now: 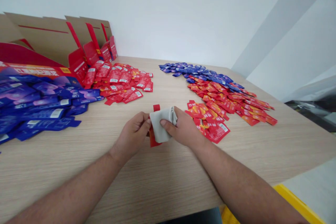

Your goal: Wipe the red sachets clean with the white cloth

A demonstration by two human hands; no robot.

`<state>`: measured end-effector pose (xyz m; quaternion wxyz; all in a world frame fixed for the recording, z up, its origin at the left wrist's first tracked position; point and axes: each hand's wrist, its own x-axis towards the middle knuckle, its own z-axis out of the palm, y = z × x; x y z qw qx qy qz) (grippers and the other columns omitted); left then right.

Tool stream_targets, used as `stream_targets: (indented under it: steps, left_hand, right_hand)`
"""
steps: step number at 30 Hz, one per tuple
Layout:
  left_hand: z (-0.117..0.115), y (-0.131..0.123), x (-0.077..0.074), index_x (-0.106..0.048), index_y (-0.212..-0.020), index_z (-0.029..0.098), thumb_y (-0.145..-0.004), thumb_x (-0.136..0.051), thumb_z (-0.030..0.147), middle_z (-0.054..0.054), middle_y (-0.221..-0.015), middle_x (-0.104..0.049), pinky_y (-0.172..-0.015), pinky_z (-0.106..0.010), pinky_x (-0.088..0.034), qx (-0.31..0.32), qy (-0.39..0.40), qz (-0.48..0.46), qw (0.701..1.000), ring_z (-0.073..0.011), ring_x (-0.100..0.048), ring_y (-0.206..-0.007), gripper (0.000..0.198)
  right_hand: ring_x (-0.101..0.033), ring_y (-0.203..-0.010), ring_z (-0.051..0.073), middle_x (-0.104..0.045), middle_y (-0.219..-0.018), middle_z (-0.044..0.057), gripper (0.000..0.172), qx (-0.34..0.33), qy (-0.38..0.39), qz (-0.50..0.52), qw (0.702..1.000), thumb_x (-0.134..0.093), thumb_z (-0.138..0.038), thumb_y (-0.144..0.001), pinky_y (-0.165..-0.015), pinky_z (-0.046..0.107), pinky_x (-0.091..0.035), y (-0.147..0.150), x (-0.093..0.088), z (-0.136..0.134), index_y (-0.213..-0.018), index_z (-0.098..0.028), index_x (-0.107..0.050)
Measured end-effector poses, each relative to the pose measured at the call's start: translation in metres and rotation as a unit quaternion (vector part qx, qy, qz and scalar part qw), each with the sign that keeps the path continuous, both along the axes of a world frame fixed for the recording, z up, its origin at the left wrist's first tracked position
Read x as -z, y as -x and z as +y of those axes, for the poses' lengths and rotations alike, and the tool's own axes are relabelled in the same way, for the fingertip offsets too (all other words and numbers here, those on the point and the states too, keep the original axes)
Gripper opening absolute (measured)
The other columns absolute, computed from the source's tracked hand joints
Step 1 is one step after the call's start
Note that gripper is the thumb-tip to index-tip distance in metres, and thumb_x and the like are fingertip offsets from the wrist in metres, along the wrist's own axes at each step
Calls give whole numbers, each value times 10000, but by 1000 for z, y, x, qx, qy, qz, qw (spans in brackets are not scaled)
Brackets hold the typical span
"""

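Observation:
Both my hands meet at the middle of the wooden table [162,178]. My left hand [133,129] pinches the left edge of a small flattened red carton [153,140], whose grey inner side [160,126] faces me. My right hand [183,127] grips the same carton from the right, thumb on its grey face and fingers curled behind. A red flap [156,107] sticks up behind the carton. Red-and-orange sachets [210,120] lie just right of my right hand.
Flat blue cartons [39,106] are piled at the left and flat red cartons [118,82] behind them. Large open cardboard boxes [52,38] stand at the back left. Blue sachets [194,71] and more red sachets [236,99] spread at the right. A yellow edge [296,203] shows below the table.

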<state>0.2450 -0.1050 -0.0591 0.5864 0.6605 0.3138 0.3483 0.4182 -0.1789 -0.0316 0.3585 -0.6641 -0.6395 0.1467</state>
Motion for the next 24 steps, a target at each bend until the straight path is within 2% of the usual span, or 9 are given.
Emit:
stream_targets:
  steps: [5,8,12,17,21,24]
  left_hand:
    - [0,0,0,-558,-831,172,-880,-586,337,13,-740,-597,-586,-256,-509,5,22,-1,1000,-118,-558,-630,174]
    - [-1,0,-1,-530,-787,180,-889,-576,349,27,-704,-560,-575,-248,-499,-7,14,-10,1000,-109,-534,-607,203]
    - [-1,-1,-2,-533,-793,179,-873,-584,319,30,-685,-563,-564,-241,-488,-7,25,-9,1000,-108,-533,-594,170]
    - [-1,-1,-2,-550,-795,178,-878,-583,348,27,-692,-569,-581,-244,-498,-8,11,-10,1000,-110,-541,-605,193]
    - [-2,-2,-3,-570,-815,174,-852,-596,305,24,-709,-595,-573,-239,-487,-6,23,-10,1000,-112,-548,-610,139]
    - [-3,-3,-3,-539,-799,183,-877,-563,331,36,-684,-554,-576,-242,-484,-6,21,-12,1000,-109,-533,-599,169]
  right_hand:
    - [-607,-784,182,-670,-861,36,250,-38,12,-8,999,-637,-435,-857,-668,286,-410,-1,1,0,-914,-202,-567]
    - [-607,-782,185,-673,-872,43,262,-6,5,-5,1000,-608,-457,-878,-660,287,-409,-1,0,0,-919,-202,-563]
    - [-613,-787,184,-679,-872,36,225,-45,23,-13,999,-632,-412,-860,-668,285,-413,-1,0,0,-925,-205,-573]
    - [-616,-786,193,-682,-873,48,276,2,5,-1,1000,-590,-477,-888,-659,292,-418,0,0,-1,-926,-206,-563]
    - [-623,-801,199,-689,-886,48,242,-46,28,-21,998,-627,-432,-859,-675,298,-427,0,-1,-2,-932,-206,-580]
    - [-623,-797,208,-687,-884,60,266,4,8,-10,1000,-586,-463,-883,-669,307,-429,-2,1,-2,-929,-201,-578]
